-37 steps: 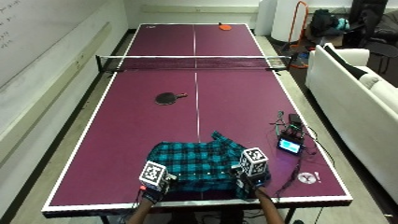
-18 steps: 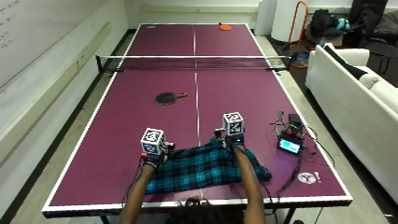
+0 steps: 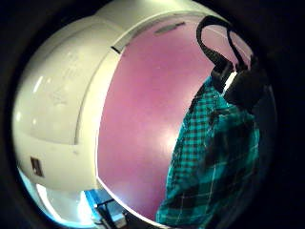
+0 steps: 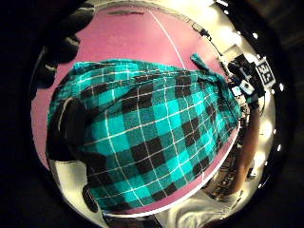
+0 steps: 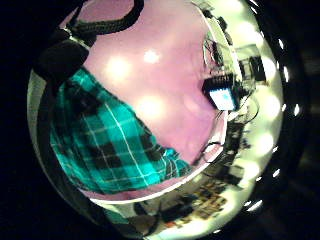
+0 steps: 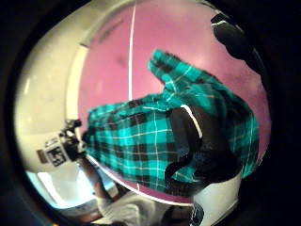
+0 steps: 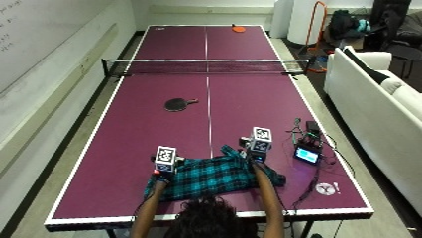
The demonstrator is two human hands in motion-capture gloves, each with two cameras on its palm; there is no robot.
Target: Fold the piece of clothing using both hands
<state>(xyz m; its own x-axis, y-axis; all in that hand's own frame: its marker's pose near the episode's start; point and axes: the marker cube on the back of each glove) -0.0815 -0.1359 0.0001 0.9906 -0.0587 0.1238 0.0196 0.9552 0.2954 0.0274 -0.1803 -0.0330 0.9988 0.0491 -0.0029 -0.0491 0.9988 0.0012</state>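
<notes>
A teal and black plaid piece of clothing (image 7: 211, 177) lies folded on the purple table (image 7: 131, 144) near its front edge. My left hand (image 7: 163, 171) is at the cloth's far left corner and my right hand (image 7: 254, 157) at its far right corner. The left thumb (image 4: 71, 124) lies curled on the plaid cloth (image 4: 156, 133), pinching its edge. The right thumb (image 6: 197, 141) is curled over the plaid cloth (image 6: 141, 136) in the same way. A loose sleeve part (image 6: 169, 68) sticks out past the right hand onto the table.
A small device with a lit screen (image 7: 307, 154) and cables lies right of the cloth. A black paddle (image 7: 179, 103) rests at mid-table, the net (image 7: 206, 66) beyond it, and a red paddle (image 7: 238, 29) at the far end. A white sofa (image 7: 379, 109) stands at the right.
Both hands have moved from the table's near edge away from me, carrying the cloth's near edge over onto its far edge. The cloth now lies doubled and narrower.
</notes>
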